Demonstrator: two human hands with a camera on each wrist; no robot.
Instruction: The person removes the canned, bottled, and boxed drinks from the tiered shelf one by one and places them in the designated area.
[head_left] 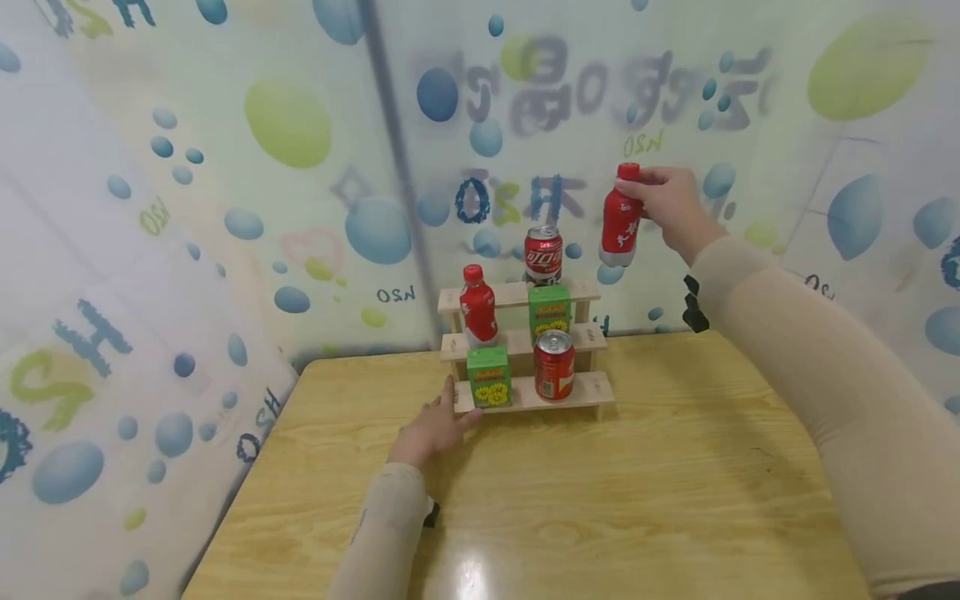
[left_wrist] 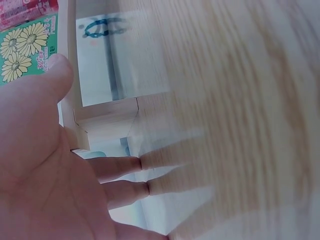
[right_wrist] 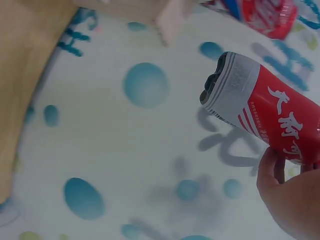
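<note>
My right hand (head_left: 670,204) holds a red plastic bottle (head_left: 622,217) by its neck, upright in the air to the right of a three-step wooden display rack (head_left: 517,342). In the right wrist view, white lettering and a pale base show on the bottle (right_wrist: 285,110). At the left end of the bottom step rests my left hand (head_left: 435,427), its thumb at the front edge. The left wrist view shows straight fingers (left_wrist: 117,167) of that hand with their tips at the table top. Close to the thumb stands a green drink box (head_left: 490,379) with yellow flowers.
A red can (head_left: 554,367) shares the bottom step. Another red bottle (head_left: 478,307) and another green box (head_left: 550,310) stand on the middle step, a Coca-Cola can (head_left: 543,255) on the top one. Behind the wooden table (head_left: 637,500) hangs a patterned curtain (head_left: 300,208).
</note>
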